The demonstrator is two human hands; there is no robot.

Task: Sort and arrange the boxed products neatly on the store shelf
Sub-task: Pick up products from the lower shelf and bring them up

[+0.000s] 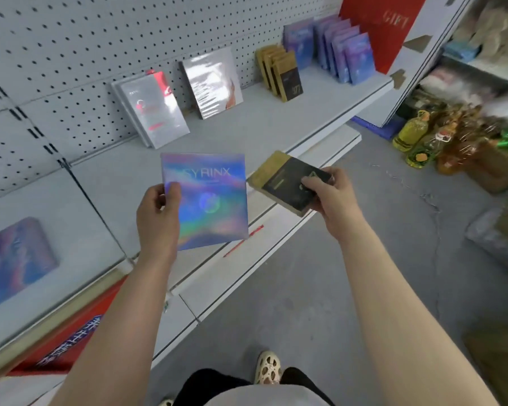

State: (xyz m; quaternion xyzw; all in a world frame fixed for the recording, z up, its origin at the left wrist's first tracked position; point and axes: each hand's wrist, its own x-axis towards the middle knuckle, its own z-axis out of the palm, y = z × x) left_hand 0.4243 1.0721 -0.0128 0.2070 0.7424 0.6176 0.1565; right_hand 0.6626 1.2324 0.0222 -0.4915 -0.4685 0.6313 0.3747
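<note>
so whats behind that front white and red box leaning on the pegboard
Behind the front white and red box, a second flat white box leans against the pegboard. Only its left edge shows; its face is covered, so its print cannot be seen.

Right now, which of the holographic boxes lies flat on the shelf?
The holographic box at far left lies flat on the shelf. The left hand holds another; the rest stand upright at the right end.

Both forearms are bare, with no sleeves, watch or rings seen on the left hand (158, 213) or right hand (332, 194). A pale top (264, 395), dark trousers (208, 382) and a cream perforated shoe (269, 367) are worn.
</note>
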